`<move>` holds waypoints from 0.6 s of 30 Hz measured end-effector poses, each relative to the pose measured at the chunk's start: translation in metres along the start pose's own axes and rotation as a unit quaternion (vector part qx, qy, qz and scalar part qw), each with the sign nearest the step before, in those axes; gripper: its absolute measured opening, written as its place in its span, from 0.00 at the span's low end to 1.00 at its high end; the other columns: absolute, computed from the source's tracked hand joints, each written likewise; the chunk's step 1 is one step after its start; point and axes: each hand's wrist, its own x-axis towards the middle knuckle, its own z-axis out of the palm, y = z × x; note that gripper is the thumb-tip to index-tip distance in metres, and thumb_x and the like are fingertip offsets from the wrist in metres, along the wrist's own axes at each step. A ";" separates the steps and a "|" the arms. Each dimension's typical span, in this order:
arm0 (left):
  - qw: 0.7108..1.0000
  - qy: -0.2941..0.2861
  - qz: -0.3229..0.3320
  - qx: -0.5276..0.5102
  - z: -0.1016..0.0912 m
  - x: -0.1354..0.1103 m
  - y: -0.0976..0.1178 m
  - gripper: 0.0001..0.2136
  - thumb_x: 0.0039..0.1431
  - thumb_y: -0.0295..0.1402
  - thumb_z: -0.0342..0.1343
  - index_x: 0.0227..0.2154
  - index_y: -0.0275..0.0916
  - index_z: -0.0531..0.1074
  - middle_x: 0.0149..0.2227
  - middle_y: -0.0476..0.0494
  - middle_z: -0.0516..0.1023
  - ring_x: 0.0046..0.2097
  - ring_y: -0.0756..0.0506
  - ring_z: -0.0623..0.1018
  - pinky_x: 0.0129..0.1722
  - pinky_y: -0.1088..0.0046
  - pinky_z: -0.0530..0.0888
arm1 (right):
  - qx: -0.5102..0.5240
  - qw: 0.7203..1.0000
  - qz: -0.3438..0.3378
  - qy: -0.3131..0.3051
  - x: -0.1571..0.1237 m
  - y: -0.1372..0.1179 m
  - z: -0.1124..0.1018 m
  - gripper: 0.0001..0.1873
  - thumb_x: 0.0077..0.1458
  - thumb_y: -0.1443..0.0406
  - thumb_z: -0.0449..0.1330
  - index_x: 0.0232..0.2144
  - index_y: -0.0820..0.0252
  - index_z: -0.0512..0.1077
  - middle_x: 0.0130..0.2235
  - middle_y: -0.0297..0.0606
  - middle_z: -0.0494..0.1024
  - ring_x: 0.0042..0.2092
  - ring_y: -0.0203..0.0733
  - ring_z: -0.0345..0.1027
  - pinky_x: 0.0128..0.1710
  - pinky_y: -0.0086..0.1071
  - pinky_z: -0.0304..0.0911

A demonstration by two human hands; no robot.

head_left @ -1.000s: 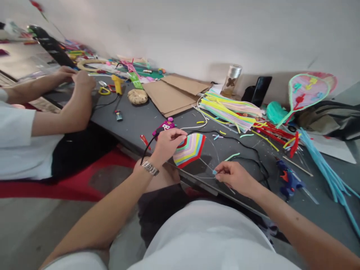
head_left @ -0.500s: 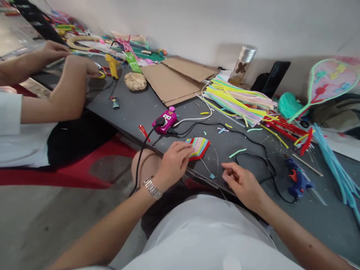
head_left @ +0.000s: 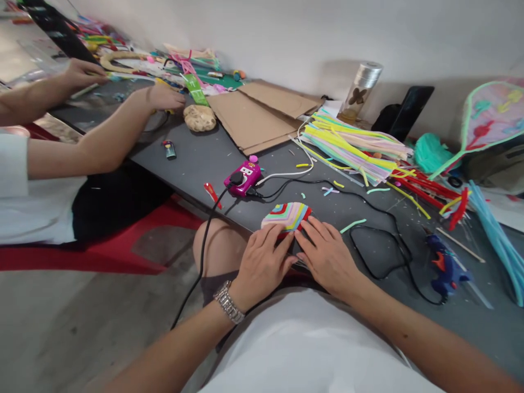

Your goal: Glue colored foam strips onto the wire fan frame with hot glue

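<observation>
A small rounded craft piece [head_left: 287,214] lies near the table's front edge, with curved stripes of red, yellow, blue, pink and green. My left hand [head_left: 266,256] grips its near left edge, fingers laid over the rim and thumb pointing inward. On the near right edge, my right hand [head_left: 325,254] holds the same piece, fingertips on its red border. Both thumbs almost meet in front of it. The hands hide the piece's lower part and whatever is beneath it.
A magenta power socket [head_left: 243,177] with black cords sits beyond my left hand. To the right are a blue glue gun [head_left: 446,265] and a bundle of pastel fuzzy stems [head_left: 347,142]. Cardboard sheets [head_left: 262,117] lie behind. A co-worker's arm [head_left: 102,131] reaches over the table at left.
My right hand has moved left onto the striped piece, beside my left hand. The piece is turned and shows more of its stripes. The co-worker's nearer hand has shifted right.
</observation>
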 end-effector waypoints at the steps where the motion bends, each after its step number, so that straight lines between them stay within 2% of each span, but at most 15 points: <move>1: 1.000 -0.001 -0.002 -0.003 0.000 0.000 0.000 0.19 0.70 0.38 0.53 0.58 0.35 0.72 0.60 0.31 0.72 0.61 0.34 0.69 0.56 0.53 0.70 | 0.002 1.000 -0.003 -0.006 0.000 0.000 0.001 0.22 0.69 0.62 0.55 0.60 0.67 0.72 0.65 0.55 0.70 0.67 0.59 0.57 0.63 0.53 0.56; 7: 1.000 -0.012 -0.021 -0.015 -0.001 0.001 0.001 0.19 0.70 0.39 0.52 0.58 0.36 0.73 0.60 0.31 0.72 0.60 0.33 0.70 0.55 0.52 0.69 | 0.010 1.000 -0.005 -0.026 0.007 -0.001 -0.003 0.22 0.66 0.64 0.57 0.59 0.68 0.73 0.62 0.56 0.72 0.66 0.61 0.59 0.63 0.55 0.57; 11: 0.999 -0.016 -0.022 -0.032 0.002 -0.002 -0.003 0.18 0.69 0.38 0.54 0.58 0.37 0.72 0.61 0.32 0.72 0.60 0.34 0.70 0.55 0.52 0.69 | 0.068 0.997 0.010 -0.031 0.010 0.009 -0.007 0.19 0.66 0.67 0.55 0.56 0.64 0.75 0.60 0.52 0.75 0.64 0.57 0.62 0.61 0.51 0.61; 14: 0.999 -0.001 -0.019 -0.044 0.005 -0.006 -0.007 0.19 0.70 0.37 0.54 0.59 0.36 0.71 0.61 0.33 0.73 0.61 0.36 0.70 0.57 0.54 0.69 | 0.111 0.993 0.009 -0.030 0.010 0.020 -0.009 0.20 0.66 0.70 0.52 0.57 0.64 0.74 0.58 0.48 0.77 0.64 0.55 0.63 0.60 0.49 0.63; 18: 0.999 0.015 -0.007 -0.027 0.004 -0.007 -0.007 0.19 0.70 0.36 0.53 0.59 0.35 0.71 0.60 0.32 0.74 0.60 0.35 0.71 0.56 0.55 0.70 | 0.079 0.996 0.012 -0.040 0.009 0.018 -0.009 0.21 0.65 0.71 0.52 0.57 0.63 0.74 0.58 0.49 0.76 0.64 0.58 0.60 0.60 0.52 0.61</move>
